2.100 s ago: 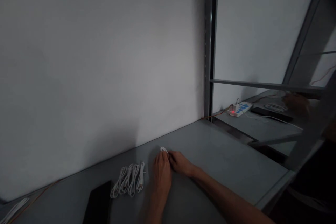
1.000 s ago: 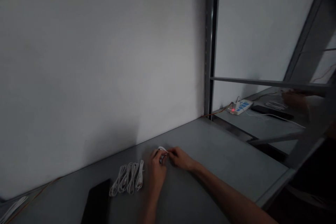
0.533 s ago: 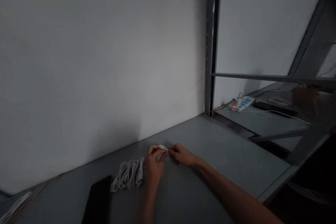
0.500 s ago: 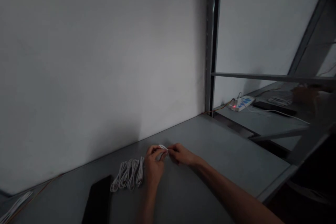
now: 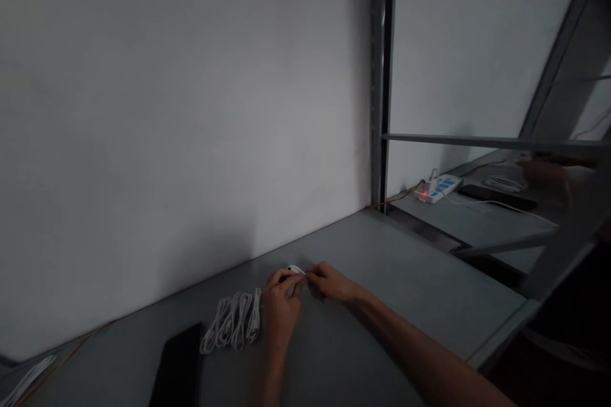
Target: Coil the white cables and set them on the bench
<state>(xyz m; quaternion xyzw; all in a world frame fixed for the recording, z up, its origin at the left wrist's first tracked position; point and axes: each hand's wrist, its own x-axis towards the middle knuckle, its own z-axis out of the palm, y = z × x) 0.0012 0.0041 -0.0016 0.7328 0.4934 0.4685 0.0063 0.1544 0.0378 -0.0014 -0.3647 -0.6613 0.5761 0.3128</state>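
A small white cable [image 5: 296,269] shows as a short curved length between my two hands, just above the grey tabletop [image 5: 353,343]. My left hand [image 5: 282,296] pinches it between thumb and fingers. From the other side, the fingertips of my right hand [image 5: 327,281] are closed on the cable's right end. Most of the cable is hidden by the fingers, and its tips are too small to make out. Right beside my left wrist lie several coiled white cables [image 5: 233,320] in a row. A flat black object [image 5: 177,365] lies left of them.
A pale wall [image 5: 191,108] rises behind the table. At the right stands a metal frame [image 5: 379,76]. Beyond it are a white power strip [image 5: 443,188] with a red light, a dark flat slab [image 5: 496,197] and another person's hand [image 5: 544,172]. More white cables [image 5: 33,375] lie far left.
My hands stay together on the cable, with my left fingers shifted slightly and a little more white showing. At the right, the other person's hand has moved slightly left.
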